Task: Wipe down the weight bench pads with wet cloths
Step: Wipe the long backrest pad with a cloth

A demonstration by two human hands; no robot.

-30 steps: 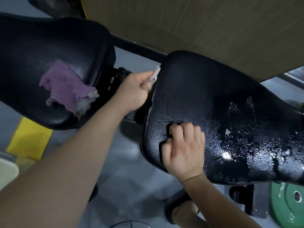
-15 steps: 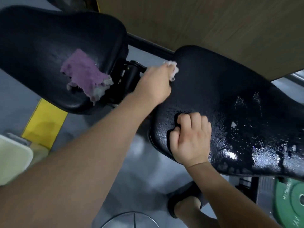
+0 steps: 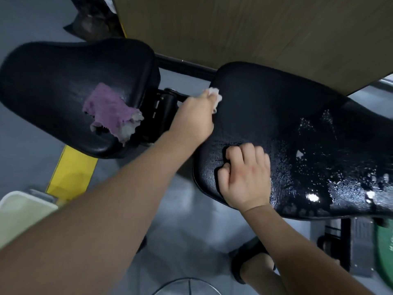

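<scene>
Along the top, a broad wood-grain panel (image 3: 255, 28). Below it to the right, a long pad (image 3: 308, 128), black, glistening with droplets and wet streaks over its right part, duller near its rounded left end. To the left, parted from it by a black hinge bracket (image 3: 161, 111), a short pad (image 3: 53, 81), also black. Underneath, grey floor (image 3: 187, 226), with a yellow strip (image 3: 70, 173) by the short pad's near edge, a cream bin (image 3: 19, 211) at the left margin and a green weight plate (image 3: 385, 250) at the lower right. Lying crumpled on the short pad, close to its hinge end: a purple cloth (image 3: 108, 111), paler at its frayed corner, touched by neither hand. On the long pad's near left corner, the right hand (image 3: 246, 179), fingers curled tight into a fist, knuckles up, resting on the wet surface. At the long pad's left end, the left hand (image 3: 195, 118), fingers closed round a small white cloth (image 3: 215, 95), pressing it against the pad's edge
</scene>
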